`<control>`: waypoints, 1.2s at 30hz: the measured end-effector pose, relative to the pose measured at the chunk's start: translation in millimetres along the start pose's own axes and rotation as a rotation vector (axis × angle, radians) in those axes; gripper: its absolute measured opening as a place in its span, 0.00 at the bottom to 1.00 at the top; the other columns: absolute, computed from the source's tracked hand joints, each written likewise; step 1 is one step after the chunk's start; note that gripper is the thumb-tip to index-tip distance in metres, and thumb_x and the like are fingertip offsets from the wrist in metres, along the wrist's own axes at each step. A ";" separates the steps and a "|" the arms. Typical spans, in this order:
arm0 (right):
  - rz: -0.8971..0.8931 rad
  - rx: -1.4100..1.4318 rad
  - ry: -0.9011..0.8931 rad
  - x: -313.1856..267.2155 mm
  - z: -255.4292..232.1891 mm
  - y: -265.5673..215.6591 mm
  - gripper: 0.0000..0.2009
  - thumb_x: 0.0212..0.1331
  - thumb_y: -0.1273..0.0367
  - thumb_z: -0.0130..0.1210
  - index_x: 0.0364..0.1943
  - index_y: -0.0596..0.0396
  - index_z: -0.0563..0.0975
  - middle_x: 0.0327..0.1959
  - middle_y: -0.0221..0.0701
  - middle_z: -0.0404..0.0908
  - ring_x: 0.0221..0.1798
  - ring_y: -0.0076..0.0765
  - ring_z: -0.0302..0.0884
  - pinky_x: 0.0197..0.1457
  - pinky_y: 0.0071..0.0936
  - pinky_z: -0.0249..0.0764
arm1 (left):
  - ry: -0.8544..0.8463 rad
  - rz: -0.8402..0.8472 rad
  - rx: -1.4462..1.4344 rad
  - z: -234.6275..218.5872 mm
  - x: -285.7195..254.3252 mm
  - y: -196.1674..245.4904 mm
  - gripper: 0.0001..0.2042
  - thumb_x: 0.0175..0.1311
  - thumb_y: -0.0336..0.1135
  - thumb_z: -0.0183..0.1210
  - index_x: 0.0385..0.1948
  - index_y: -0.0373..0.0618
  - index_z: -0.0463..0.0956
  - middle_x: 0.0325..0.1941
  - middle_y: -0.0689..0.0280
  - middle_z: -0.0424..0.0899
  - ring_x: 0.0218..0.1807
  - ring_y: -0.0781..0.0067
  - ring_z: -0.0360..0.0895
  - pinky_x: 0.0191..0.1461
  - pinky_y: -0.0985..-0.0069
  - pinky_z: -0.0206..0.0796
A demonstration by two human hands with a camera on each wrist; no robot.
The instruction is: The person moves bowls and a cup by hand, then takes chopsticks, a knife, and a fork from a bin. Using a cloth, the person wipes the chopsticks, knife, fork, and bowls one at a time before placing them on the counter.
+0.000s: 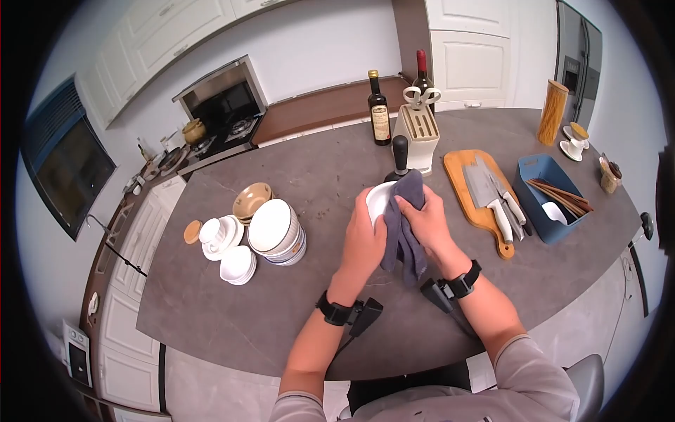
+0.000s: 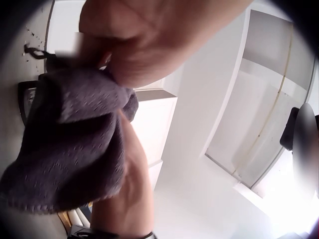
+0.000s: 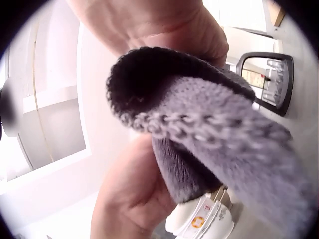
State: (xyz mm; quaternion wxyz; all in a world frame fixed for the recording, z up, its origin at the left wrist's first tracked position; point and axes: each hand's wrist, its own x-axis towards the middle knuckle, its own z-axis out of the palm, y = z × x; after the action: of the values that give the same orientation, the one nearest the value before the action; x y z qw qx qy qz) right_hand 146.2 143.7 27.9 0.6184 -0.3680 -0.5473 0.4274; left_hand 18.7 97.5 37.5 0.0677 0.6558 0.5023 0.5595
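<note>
In the head view, the left hand [image 1: 363, 243] grips a small white bowl [image 1: 378, 200] by its side, over the middle of the counter. The right hand [image 1: 430, 224] pinches a dark grey cloth [image 1: 402, 243] against the bowl, and the cloth's lower part hangs between the two hands. The cloth [image 2: 75, 144] fills the left part of the left wrist view, below the left hand [image 2: 149, 40]. Folds of the cloth [image 3: 224, 124] cover much of the right wrist view and hide the bowl there; the right hand [image 3: 159, 30] is above them.
Stacked white bowls [image 1: 274, 228], small dishes [image 1: 238, 265] and a tan bowl [image 1: 252, 202] stand at left. Behind the hands are a knife block [image 1: 416, 137] and bottle [image 1: 380, 116]. Knives lie on a wooden board [image 1: 464, 172], beside a blue bin [image 1: 555, 228] with chopsticks.
</note>
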 end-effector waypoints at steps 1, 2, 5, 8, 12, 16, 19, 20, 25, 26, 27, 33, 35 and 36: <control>0.008 -0.025 -0.096 1.3 -4.2 -2.0 0.11 0.58 0.73 0.57 0.42 0.64 0.73 0.36 0.35 0.81 0.39 0.26 0.76 0.45 0.27 0.72 | -0.127 -0.091 -0.085 -7.6 2.6 3.3 0.14 0.65 0.29 0.47 0.52 0.42 0.66 0.37 0.45 0.78 0.43 0.41 0.76 0.44 0.55 0.67; 0.007 -0.025 -0.096 1.2 -7.9 -8.7 0.11 0.58 0.73 0.57 0.42 0.64 0.73 0.36 0.35 0.81 0.39 0.26 0.76 0.45 0.27 0.72 | -0.127 -0.090 -0.085 -14.3 5.9 -0.2 0.14 0.65 0.29 0.47 0.52 0.42 0.66 0.37 0.45 0.78 0.43 0.41 0.76 0.44 0.55 0.67; -0.221 -0.403 -0.282 -3.5 -15.5 -29.8 0.13 0.55 0.73 0.60 0.43 0.62 0.72 0.34 0.37 0.80 0.37 0.32 0.79 0.41 0.29 0.73 | -0.372 -0.111 0.041 -28.6 11.1 -4.4 0.13 0.66 0.32 0.47 0.51 0.42 0.68 0.30 0.49 0.81 0.29 0.53 0.82 0.31 0.65 0.71; -0.284 -0.612 -0.346 -5.9 -15.6 -36.1 0.16 0.55 0.68 0.60 0.40 0.63 0.68 0.31 0.52 0.77 0.41 0.63 0.73 0.39 0.44 0.70 | -0.519 -0.152 0.172 -41.9 13.7 20.3 0.10 0.67 0.33 0.47 0.46 0.42 0.69 0.21 0.51 0.79 0.29 0.43 0.78 0.36 0.53 0.67; -0.259 -0.508 -0.291 -11.1 -6.2 -40.6 0.15 0.57 0.69 0.58 0.42 0.64 0.68 0.30 0.51 0.77 0.41 0.62 0.74 0.39 0.40 0.72 | -0.322 -0.127 0.119 -34.0 10.9 13.1 0.10 0.70 0.36 0.45 0.43 0.41 0.69 0.23 0.51 0.80 0.28 0.45 0.79 0.35 0.57 0.68; -0.282 -0.085 0.102 -22.7 24.2 -15.4 0.12 0.62 0.69 0.53 0.44 0.64 0.71 0.34 0.40 0.81 0.39 0.42 0.79 0.43 0.28 0.72 | 0.157 -0.098 -0.058 -6.1 0.8 5.0 0.14 0.71 0.40 0.44 0.48 0.41 0.66 0.28 0.49 0.81 0.35 0.47 0.81 0.37 0.58 0.69; -0.133 0.239 0.280 -26.8 32.4 -14.9 0.10 0.65 0.70 0.50 0.44 0.63 0.73 0.40 0.29 0.79 0.42 0.21 0.72 0.45 0.23 0.71 | 0.191 -0.076 -0.113 11.5 -5.2 3.2 0.16 0.70 0.41 0.44 0.53 0.41 0.63 0.32 0.46 0.81 0.38 0.45 0.80 0.39 0.57 0.69; -0.028 0.239 0.204 -20.3 25.0 -14.8 0.10 0.65 0.70 0.50 0.44 0.63 0.73 0.39 0.29 0.79 0.41 0.21 0.73 0.44 0.24 0.71 | 0.115 -0.046 -0.081 8.8 -2.9 2.0 0.17 0.71 0.42 0.43 0.56 0.44 0.62 0.30 0.47 0.81 0.36 0.43 0.80 0.39 0.54 0.68; -0.127 -0.306 -0.206 4.1 -14.8 -26.9 0.09 0.61 0.71 0.54 0.41 0.63 0.75 0.32 0.34 0.82 0.36 0.23 0.76 0.41 0.25 0.72 | -0.292 -0.292 0.058 -28.3 12.1 27.1 0.17 0.71 0.43 0.41 0.57 0.50 0.63 0.15 0.57 0.79 0.23 0.52 0.80 0.30 0.60 0.69; -0.175 -0.254 -0.235 3.3 -13.5 -25.6 0.09 0.59 0.72 0.56 0.40 0.63 0.75 0.31 0.37 0.82 0.35 0.24 0.77 0.41 0.25 0.72 | -0.311 -0.274 0.101 -29.3 12.8 28.2 0.16 0.71 0.42 0.41 0.56 0.50 0.64 0.14 0.59 0.78 0.21 0.55 0.79 0.28 0.62 0.69; -0.172 -0.254 -0.236 1.0 -10.8 -25.9 0.09 0.59 0.72 0.56 0.40 0.63 0.75 0.31 0.37 0.82 0.35 0.24 0.77 0.41 0.25 0.72 | -0.330 -0.258 0.145 -29.8 12.6 28.3 0.15 0.71 0.41 0.41 0.56 0.51 0.65 0.12 0.61 0.77 0.19 0.57 0.79 0.26 0.65 0.68; -0.031 0.289 0.103 -20.8 22.3 -32.1 0.09 0.64 0.69 0.52 0.43 0.61 0.74 0.37 0.29 0.80 0.38 0.21 0.74 0.44 0.22 0.70 | 0.069 -0.071 0.001 0.1 -2.5 14.8 0.16 0.71 0.40 0.40 0.56 0.46 0.65 0.32 0.48 0.81 0.35 0.46 0.80 0.36 0.59 0.70; 0.063 0.406 0.277 -29.3 29.5 -34.8 0.10 0.66 0.68 0.50 0.45 0.59 0.73 0.41 0.26 0.77 0.40 0.19 0.72 0.45 0.21 0.69 | 0.139 -0.165 -0.067 5.4 -6.3 17.9 0.17 0.71 0.40 0.40 0.57 0.45 0.64 0.37 0.44 0.81 0.39 0.43 0.79 0.40 0.57 0.70; 0.100 0.408 0.261 -29.1 26.8 -29.0 0.10 0.67 0.68 0.49 0.46 0.58 0.72 0.42 0.27 0.77 0.41 0.19 0.72 0.44 0.21 0.70 | 0.083 -0.190 -0.106 4.7 -6.4 20.4 0.17 0.72 0.40 0.40 0.57 0.42 0.63 0.41 0.45 0.80 0.43 0.46 0.79 0.45 0.61 0.69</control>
State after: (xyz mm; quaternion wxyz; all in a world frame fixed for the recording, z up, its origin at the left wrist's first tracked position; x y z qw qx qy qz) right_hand 122.2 105.7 47.6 0.7233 -0.3141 -0.3465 0.5080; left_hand 35.2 85.1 44.8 0.1342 0.5770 0.5343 0.6029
